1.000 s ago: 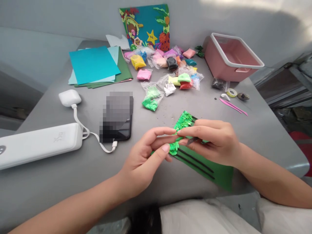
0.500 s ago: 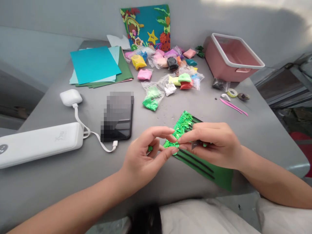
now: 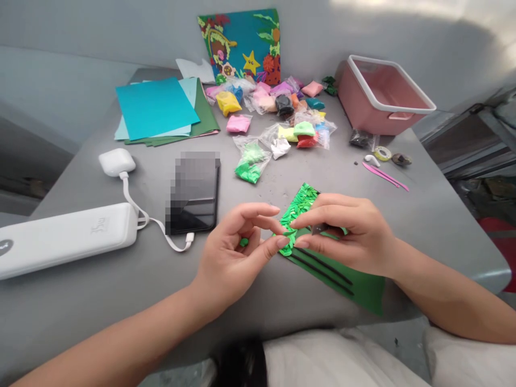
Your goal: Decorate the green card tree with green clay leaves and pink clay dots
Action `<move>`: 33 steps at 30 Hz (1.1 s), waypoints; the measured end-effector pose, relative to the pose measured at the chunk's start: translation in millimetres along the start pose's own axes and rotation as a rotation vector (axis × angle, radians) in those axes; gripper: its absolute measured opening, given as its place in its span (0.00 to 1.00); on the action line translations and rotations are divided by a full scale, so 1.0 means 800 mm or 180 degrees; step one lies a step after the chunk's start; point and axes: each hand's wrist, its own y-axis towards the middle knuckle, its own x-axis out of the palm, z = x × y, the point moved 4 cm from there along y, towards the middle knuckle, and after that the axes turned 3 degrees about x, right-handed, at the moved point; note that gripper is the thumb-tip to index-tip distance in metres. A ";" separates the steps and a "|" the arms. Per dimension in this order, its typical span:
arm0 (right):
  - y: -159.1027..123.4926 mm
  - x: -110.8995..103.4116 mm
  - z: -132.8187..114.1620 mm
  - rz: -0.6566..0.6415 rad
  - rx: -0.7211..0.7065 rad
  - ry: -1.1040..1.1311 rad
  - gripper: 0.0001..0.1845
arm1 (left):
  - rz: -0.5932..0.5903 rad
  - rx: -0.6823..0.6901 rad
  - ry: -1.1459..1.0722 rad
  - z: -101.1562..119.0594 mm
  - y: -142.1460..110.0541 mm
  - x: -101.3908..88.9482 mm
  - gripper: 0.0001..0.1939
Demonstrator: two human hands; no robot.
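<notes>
My left hand (image 3: 237,247) pinches a small green clay leaf (image 3: 288,234) between thumb and finger. A round bit of green clay (image 3: 244,242) sits in that hand's curled fingers. My right hand (image 3: 350,231) is closed on a small grey metal blade (image 3: 319,229), partly hidden by the fingers, and some green shows behind it. Its index finger and thumb are parted beside the leaf. Under both hands lies a dark green sheet (image 3: 368,293) with black strips (image 3: 328,275) along it. Many bright green clay leaves (image 3: 300,201) cover the sheet's far left part.
Bags of coloured clay (image 3: 252,161) lie behind the sheet. A pink bin (image 3: 363,107) stands back right, near pink clay tools (image 3: 385,177). On the left are a phone (image 3: 197,215), a white power bank (image 3: 68,236) and coloured sheets (image 3: 157,107). A sea picture (image 3: 242,43) leans behind.
My right hand's index finger and thumb have moved apart and drawn slightly away from the left fingertips. The green leaf now shows in my left hand's pinch.
</notes>
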 end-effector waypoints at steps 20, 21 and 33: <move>0.001 0.002 0.046 -0.2022 0.0292 -0.0876 0.09 | -0.0060 -0.0617 0.0190 -0.012 0.013 -0.004 0.13; 0.000 0.004 0.047 -0.2041 0.0282 -0.0918 0.09 | -0.0078 -0.0635 0.0170 -0.014 0.012 -0.004 0.14; -0.001 0.012 0.053 -0.1938 0.0139 -0.1244 0.10 | -0.0157 -0.0741 0.0145 -0.016 0.009 -0.002 0.14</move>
